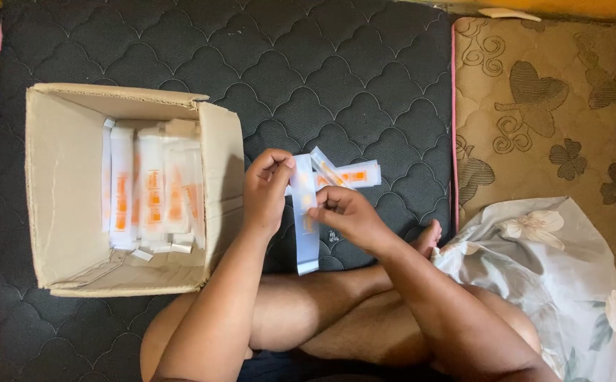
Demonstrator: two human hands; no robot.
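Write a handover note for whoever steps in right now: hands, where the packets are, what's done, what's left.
Left hand: pinching the top of a long clear packet, held upright.
Right hand: gripping the same packet at its middle.
Two more packets with orange print lie on the dark quilted mat just behind the hands.
Cardboard box at the left, open, with a row of like packets standing inside.
Done: most packets sit in the box.
Left: the held packet and the two on the mat are outside the box.
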